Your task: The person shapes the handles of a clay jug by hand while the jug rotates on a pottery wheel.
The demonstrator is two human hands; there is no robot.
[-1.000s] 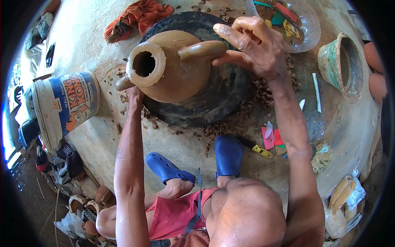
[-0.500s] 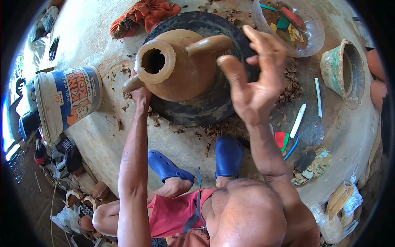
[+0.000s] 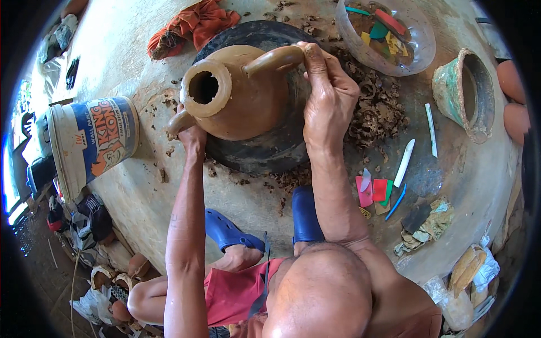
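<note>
A brown wet-looking clay pot with a wide round mouth stands on a dark round turntable. Two thick curved clay handles stick out from its sides. My right hand is closed at the outer end of the right handle, with thumb and fingers pinching it. Lower on the other side, my left hand wraps round the left handle; its fingers are partly hidden behind the clay.
Clay scraps lie right of the turntable, near a clear basin of water and coloured scrapers. A green-stained pot, white strips and a cloth lie right. Left stand a paint bucket and orange cloth.
My right hand, open in the air beside the pot before, has moved left and closed on the right handle. The left hand stays at the left handle.
</note>
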